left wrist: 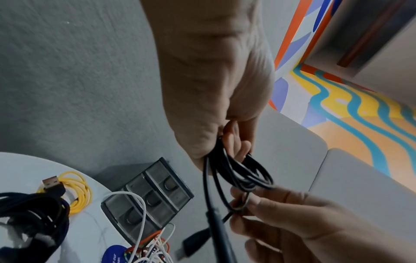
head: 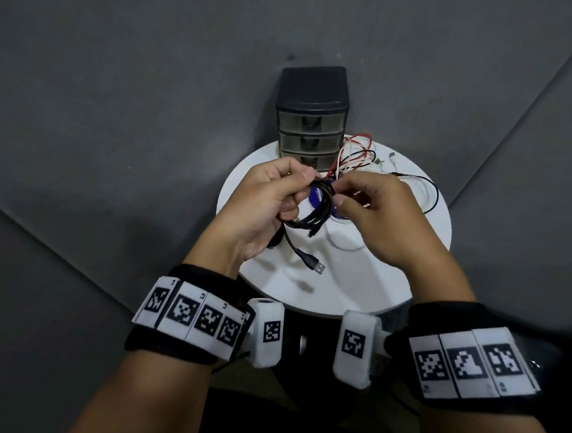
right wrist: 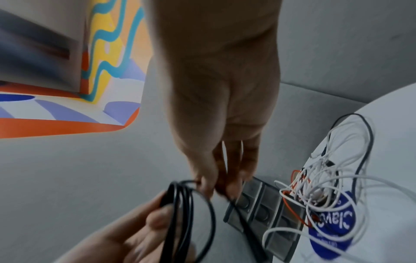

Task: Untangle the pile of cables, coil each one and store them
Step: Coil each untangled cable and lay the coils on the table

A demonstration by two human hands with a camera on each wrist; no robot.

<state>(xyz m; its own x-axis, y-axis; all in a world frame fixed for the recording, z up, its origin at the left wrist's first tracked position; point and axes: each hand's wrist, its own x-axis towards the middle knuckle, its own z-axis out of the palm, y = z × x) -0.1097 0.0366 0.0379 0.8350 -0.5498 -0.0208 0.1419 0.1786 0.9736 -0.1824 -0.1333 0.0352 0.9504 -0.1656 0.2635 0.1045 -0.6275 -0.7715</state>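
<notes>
The left hand (head: 262,201) has its grip clenched round a black USB cable coil (head: 315,208), thumb and fingers wrapped over the gathered loops. The right hand (head: 375,215) pinches the far top of the same coil between thumb and fingertips (right wrist: 207,185), so its grip is also closed on the cable. The coil is held in the air over the round white surface (head: 374,282), between the two hands. Its loops form an elongated oval whose long axis runs from the upper right down toward the lower left in the head view. A loose tail hangs from the coil's lower end, and its USB plug (head: 318,268) points down and to the right, toward the person.

Under the coil lies a blue round label (right wrist: 328,229). Beyond the hands is a tangle of white, red and black cables (head: 355,157) on the surface. At the far edge stands a small black drawer unit (head: 310,117) with three smoky drawers, all closed; their contents cannot be told. In the left wrist view a yellow coiled cable (left wrist: 78,192) and a dark cable bundle (left wrist: 31,213) lie on the surface.
</notes>
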